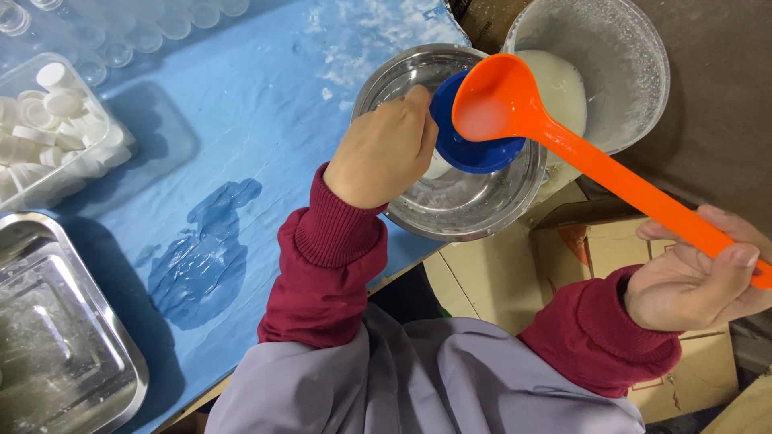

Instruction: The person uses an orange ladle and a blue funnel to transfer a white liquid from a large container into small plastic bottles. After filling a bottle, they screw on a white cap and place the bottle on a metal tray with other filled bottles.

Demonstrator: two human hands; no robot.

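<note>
Orange ladle (pixel 503 100) gripped by its handle in right hand (pixel 691 277), fingers curled closed; left hand (pixel 382 149) pinches blue funnel (pixel 470 137) over steel bowl (pixel 418 213).

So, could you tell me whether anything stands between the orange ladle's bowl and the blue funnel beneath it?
Nothing visible does. The orange ladle, held by the right hand, hangs directly over the blue funnel, which the left hand steadies in the steel bowl.
</note>
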